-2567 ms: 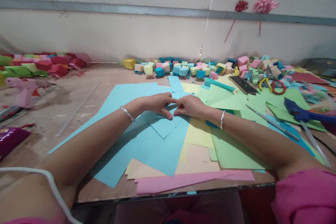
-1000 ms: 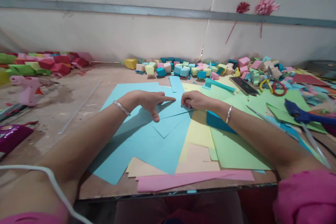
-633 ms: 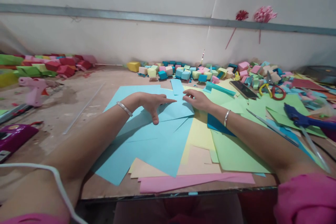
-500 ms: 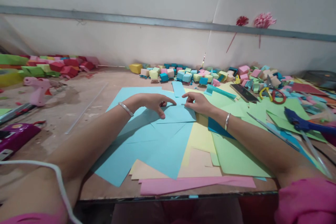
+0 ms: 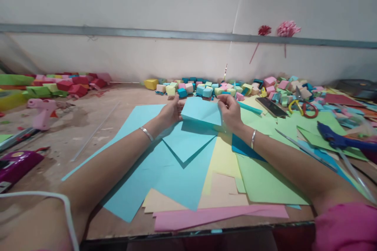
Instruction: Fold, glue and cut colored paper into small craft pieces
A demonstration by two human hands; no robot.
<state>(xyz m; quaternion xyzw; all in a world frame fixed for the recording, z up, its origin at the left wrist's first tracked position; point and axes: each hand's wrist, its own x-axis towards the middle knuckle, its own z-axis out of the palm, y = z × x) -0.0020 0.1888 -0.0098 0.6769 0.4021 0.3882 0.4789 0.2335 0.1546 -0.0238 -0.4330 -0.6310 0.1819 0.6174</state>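
Note:
A piece of light blue paper [image 5: 202, 110], with a fold across it, is raised and tilted above larger light blue sheets [image 5: 159, 172]. My right hand [image 5: 230, 110] pinches its right edge between thumb and fingers. At its left edge, the fingers of my left hand [image 5: 172, 111] are curled round the paper, with their tips partly hidden behind it. Under the raised part, a pointed blue flap [image 5: 185, 147] lies over the big sheet and casts a thin shadow.
Small paper cubes [image 5: 203, 90] line the wall. To the left are a pink glue gun [image 5: 43, 113] and a purple tool [image 5: 20, 162]. At right lie a phone [image 5: 271, 107], scissors [image 5: 303, 108], a blue-handled tool [image 5: 335, 137] and green sheets [image 5: 265, 176]. A white cable [image 5: 66, 204] crosses my left forearm.
Both hands have gone from resting on the flat folded paper to gripping its sides, and its near edge has come up. The view has tilted slightly upward.

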